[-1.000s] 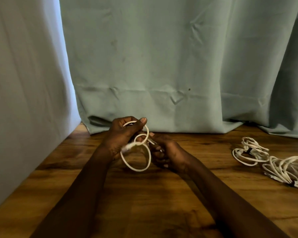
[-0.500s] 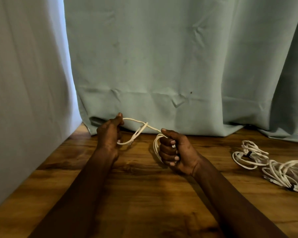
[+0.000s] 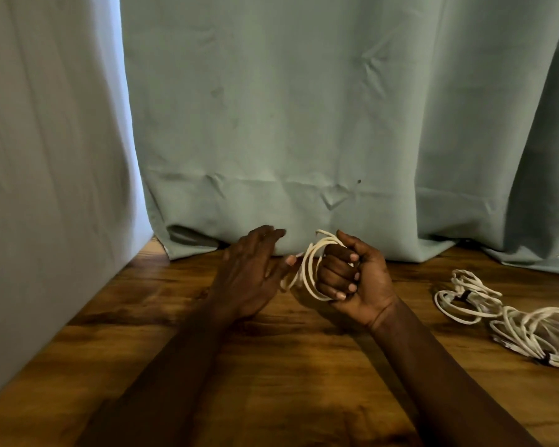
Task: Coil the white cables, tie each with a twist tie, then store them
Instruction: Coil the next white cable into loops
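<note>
My right hand (image 3: pixel 352 275) grips a small coil of white cable (image 3: pixel 309 269), fingers curled round its loops, held upright just above the wooden table (image 3: pixel 271 366). Beside the coil is my left hand (image 3: pixel 250 272), fingers straight and spread, thumb tip touching the cable's loose strand. Two other white cable coils lie on the table to the right: a nearer-centre one (image 3: pixel 465 298) and a larger one (image 3: pixel 536 337), each bound with a dark tie.
A pale green curtain (image 3: pixel 304 124) hangs along the back and drapes onto the table's far edge. A light grey cloth wall (image 3: pixel 46 188) closes off the left side.
My left hand has let go of the stretched strand and opened. The cable is now gathered into loops in my right hand, which has risen and turned.
</note>
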### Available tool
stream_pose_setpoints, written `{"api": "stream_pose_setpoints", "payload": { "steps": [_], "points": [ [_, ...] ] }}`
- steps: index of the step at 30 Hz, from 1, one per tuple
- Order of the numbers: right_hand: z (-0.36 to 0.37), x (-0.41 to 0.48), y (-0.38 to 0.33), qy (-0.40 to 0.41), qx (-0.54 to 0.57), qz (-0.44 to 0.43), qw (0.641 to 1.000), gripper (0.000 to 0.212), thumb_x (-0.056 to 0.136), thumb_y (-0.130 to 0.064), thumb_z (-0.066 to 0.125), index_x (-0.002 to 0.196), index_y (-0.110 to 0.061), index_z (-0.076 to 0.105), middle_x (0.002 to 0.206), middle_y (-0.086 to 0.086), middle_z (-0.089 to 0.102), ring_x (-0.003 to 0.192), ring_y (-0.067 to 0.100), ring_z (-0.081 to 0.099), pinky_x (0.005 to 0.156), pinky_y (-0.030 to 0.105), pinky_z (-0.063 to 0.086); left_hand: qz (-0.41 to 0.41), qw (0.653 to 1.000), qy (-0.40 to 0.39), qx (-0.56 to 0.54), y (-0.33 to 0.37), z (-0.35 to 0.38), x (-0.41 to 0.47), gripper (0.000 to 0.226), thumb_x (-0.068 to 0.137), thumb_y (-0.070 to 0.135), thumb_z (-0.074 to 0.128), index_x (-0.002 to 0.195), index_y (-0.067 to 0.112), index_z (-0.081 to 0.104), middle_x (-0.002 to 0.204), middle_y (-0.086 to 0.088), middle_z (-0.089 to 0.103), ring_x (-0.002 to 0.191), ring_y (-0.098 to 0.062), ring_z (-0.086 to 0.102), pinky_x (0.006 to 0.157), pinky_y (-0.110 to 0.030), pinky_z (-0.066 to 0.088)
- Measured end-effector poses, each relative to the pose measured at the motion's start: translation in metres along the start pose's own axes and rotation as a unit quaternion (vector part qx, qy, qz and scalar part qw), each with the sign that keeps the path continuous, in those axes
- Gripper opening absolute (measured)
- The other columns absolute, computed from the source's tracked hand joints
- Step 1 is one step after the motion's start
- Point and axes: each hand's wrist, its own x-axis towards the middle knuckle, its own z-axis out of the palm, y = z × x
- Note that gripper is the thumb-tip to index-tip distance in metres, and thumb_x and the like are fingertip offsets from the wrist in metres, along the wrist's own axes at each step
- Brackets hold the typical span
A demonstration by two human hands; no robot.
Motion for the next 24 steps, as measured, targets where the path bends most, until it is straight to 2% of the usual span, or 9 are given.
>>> {"api": "stream_pose_setpoints", "payload": {
  "steps": [2,5,9,11,13,16,19,22,24],
  "points": [
    [0.003,-0.001,-0.002,0.010,0.004,-0.005,1.000,0.054,0.103,-0.035,0.038,0.051,-0.025,0.038,0.042,-0.008,0.015,0.034,0.010,0.014,0.037,0.021,0.016,0.080,0.996,0.021,-0.042,0.018,0.002,-0.002,0.066,0.098,0.062,0.043,0.157,0.035,0.034,0.163,0.007,0.035,0.149,-0.012,0.033,0.120,-0.040,0.029],
    [0.001,-0.003,-0.008,0.009,0.005,-0.010,1.000,0.048,0.102,-0.034,0.041,0.056,-0.028,0.029,0.041,-0.008,0.015,0.033,0.009,0.013,0.035,0.020,0.016,0.151,0.982,0.004,-0.110,0.033,0.008,-0.004,0.062,0.097,0.050,0.059,0.153,0.030,0.042,0.148,0.010,0.053,0.135,-0.007,0.051,0.111,-0.037,0.044],
    [-0.011,-0.004,-0.020,-0.057,0.030,0.019,0.998,0.047,0.105,-0.035,0.037,0.059,-0.027,0.033,0.041,-0.007,0.024,0.034,0.010,0.021,0.035,0.021,0.024,0.103,0.974,-0.052,-0.195,0.033,0.012,-0.005,0.044,0.095,0.043,0.069,0.136,0.034,0.056,0.107,0.016,0.071,0.094,0.000,0.068,0.079,-0.026,0.055],
    [-0.013,-0.005,-0.026,-0.079,0.016,0.027,0.996,0.047,0.105,-0.036,0.034,0.059,-0.026,0.034,0.042,-0.007,0.025,0.035,0.011,0.022,0.037,0.022,0.025,0.064,0.973,-0.042,-0.219,0.034,0.013,-0.005,0.025,0.096,0.037,0.071,0.120,0.031,0.065,0.081,0.016,0.068,0.069,-0.001,0.063,0.061,-0.022,0.047],
    [-0.012,-0.006,-0.029,-0.074,0.012,0.019,0.997,0.048,0.105,-0.036,0.034,0.058,-0.027,0.036,0.042,-0.007,0.024,0.035,0.010,0.021,0.037,0.023,0.022,0.041,0.976,-0.025,-0.211,0.035,0.013,-0.006,0.015,0.095,0.036,0.072,0.107,0.029,0.067,0.066,0.016,0.062,0.056,-0.003,0.054,0.052,-0.019,0.036],
    [-0.012,-0.007,-0.030,-0.037,0.028,-0.045,0.998,0.057,0.107,-0.036,0.030,0.054,-0.023,0.043,0.043,-0.008,0.021,0.035,0.010,0.019,0.038,0.023,0.021,0.030,0.986,-0.036,-0.161,0.036,0.012,-0.008,0.016,0.092,0.041,0.075,0.103,0.032,0.068,0.065,0.014,0.062,0.058,-0.002,0.055,0.052,-0.020,0.034],
    [-0.012,-0.004,-0.028,0.043,0.038,-0.133,0.989,0.055,0.106,-0.037,0.030,0.056,-0.021,0.047,0.044,-0.007,0.029,0.038,0.010,0.028,0.042,0.025,0.029,0.031,0.985,-0.051,-0.160,0.040,0.012,-0.011,0.011,0.090,0.036,0.077,0.097,0.031,0.071,0.067,0.013,0.062,0.059,-0.002,0.057,0.053,-0.023,0.036],
    [-0.011,-0.002,-0.027,0.134,0.008,-0.206,0.969,0.034,0.092,-0.038,0.044,0.064,-0.019,0.047,0.053,-0.003,0.038,0.048,0.014,0.038,0.053,0.027,0.036,0.059,0.973,-0.048,-0.218,0.051,0.015,-0.014,0.005,0.091,0.030,0.075,0.088,0.025,0.076,0.068,0.005,0.068,0.060,-0.012,0.060,0.053,-0.033,0.045],
    [-0.013,0.000,-0.030,0.192,-0.058,-0.225,0.954,0.031,0.093,-0.038,0.044,0.070,-0.018,0.045,0.055,-0.001,0.039,0.052,0.016,0.038,0.058,0.031,0.034,0.051,0.951,-0.021,-0.303,0.061,0.014,-0.014,0.007,0.095,0.019,0.074,0.091,0.022,0.078,0.076,0.009,0.073,0.068,-0.005,0.066,0.061,-0.027,0.050]
  ]
}}
